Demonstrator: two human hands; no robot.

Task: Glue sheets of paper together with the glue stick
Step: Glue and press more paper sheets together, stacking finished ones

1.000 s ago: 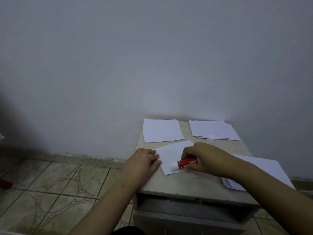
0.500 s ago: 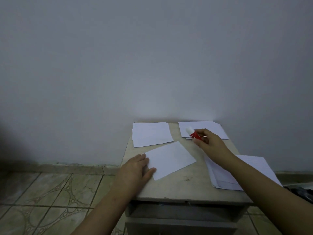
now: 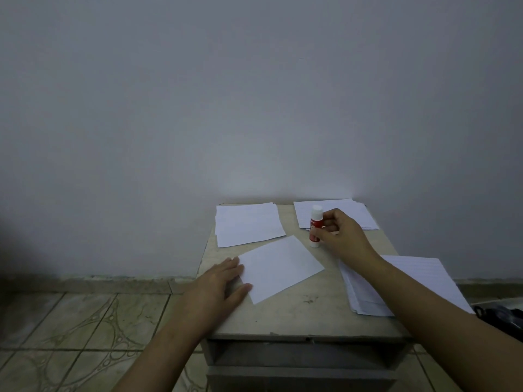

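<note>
Right hand (image 3: 341,236) grips glue stick (image 3: 315,226), upright (white cap on top), base on desk (image 3: 297,315). Left hand (image 3: 220,284) flat, fingers straight, pressing near corner of single sheet (image 3: 280,268) at desk centre. Paper stacks (image 3: 247,223) behind.

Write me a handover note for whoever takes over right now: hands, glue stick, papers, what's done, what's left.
Left hand: flat, fingers pressing the left edge of the single white paper sheet lying skewed mid-table.
Right hand: grips the red-and-white glue stick, upright, white cap on, base on the beige tabletop.
White paper stacks: back left, back right, near right under the right forearm.
Done: glue stick stood up. Whether the sheet carries glue cannot be seen.
Left: probably lay a second sheet on it and press.
</note>
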